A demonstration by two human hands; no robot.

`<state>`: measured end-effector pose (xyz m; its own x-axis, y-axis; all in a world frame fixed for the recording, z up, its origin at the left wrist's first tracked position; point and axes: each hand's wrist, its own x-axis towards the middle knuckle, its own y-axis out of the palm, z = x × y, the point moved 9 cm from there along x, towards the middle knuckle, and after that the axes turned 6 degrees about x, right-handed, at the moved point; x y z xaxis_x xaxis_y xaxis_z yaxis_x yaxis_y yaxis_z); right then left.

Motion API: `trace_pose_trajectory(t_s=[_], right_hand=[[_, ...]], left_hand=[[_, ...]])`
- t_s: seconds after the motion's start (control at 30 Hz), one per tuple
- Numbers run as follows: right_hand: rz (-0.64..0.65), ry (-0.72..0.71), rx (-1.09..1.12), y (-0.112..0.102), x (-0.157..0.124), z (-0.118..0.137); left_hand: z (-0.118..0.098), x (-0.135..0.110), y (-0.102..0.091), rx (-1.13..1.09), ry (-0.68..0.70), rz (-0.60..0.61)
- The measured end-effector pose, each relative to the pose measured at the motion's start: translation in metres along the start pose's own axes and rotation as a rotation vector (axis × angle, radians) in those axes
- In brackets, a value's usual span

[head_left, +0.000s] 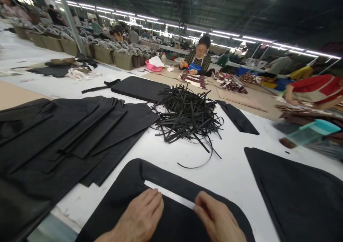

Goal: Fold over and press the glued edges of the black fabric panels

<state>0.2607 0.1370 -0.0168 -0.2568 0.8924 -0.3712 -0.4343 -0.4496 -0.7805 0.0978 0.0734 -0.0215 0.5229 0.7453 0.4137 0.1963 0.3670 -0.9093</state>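
A black panel with rounded corners [120,184] lies in front of me on the white table. Across it runs a narrow white strip [171,194], slanting down to the right; whether it is a separate tape or an opening's edge is hard to tell. My left hand [143,213] lies flat on the panel, fingertips touching the strip's left part. At the strip's right end, the thumb and forefinger of my right hand [214,213] close on it in a pinch. Beyond the panel is a tangled heap of thin black strips [190,113].
Overlapping black sheets [80,127] cover the left side. Another black panel [294,192] lies right, near a teal-lidded bottle [311,133]. A stack of black panels [139,88] sits behind. Across the table works a person in a blue apron [198,61]; a red-sleeved person [313,88] is at right.
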Motion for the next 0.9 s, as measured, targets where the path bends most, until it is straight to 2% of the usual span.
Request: trace_pose_trajectory(t_s=[0.07,0.13,0.23,0.33,0.47,0.53,0.63,0.73,0.8,0.9], right_hand=[[-0.009,-0.087,0.04,0.012,0.014,0.048],[-0.039,-0.168,0.071,0.023,0.03,0.085],[-0.044,-0.191,0.012,0.043,0.055,0.112],[-0.034,-0.165,-0.054,0.056,0.071,0.121],[-0.032,-0.103,-0.116,0.06,0.08,0.124],[-0.025,-0.088,-0.139,0.061,0.081,0.126],[-0.028,-0.069,-0.152,0.065,0.082,0.127],[-0.057,-0.037,-0.144,0.069,0.082,0.122],[-0.117,-0.063,-0.131,0.065,0.081,0.121],[-0.236,-0.19,-0.107,0.046,0.074,0.121]], left_hand=[[0.012,-0.014,0.0,0.054,-0.026,0.001],[0.02,-0.022,0.001,0.11,-0.058,0.01],[0.023,-0.028,0.002,0.152,-0.091,-0.035],[0.02,-0.031,0.005,0.174,-0.073,-0.03],[0.018,-0.029,0.003,0.209,-0.03,0.019],[0.017,-0.028,-0.002,0.192,-0.011,-0.005],[0.02,-0.031,-0.005,0.105,-0.082,-0.089],[0.027,-0.042,0.005,0.048,-0.139,-0.129],[0.029,-0.049,0.016,0.064,-0.081,-0.131],[0.037,-0.055,0.03,0.083,-0.002,-0.088]])
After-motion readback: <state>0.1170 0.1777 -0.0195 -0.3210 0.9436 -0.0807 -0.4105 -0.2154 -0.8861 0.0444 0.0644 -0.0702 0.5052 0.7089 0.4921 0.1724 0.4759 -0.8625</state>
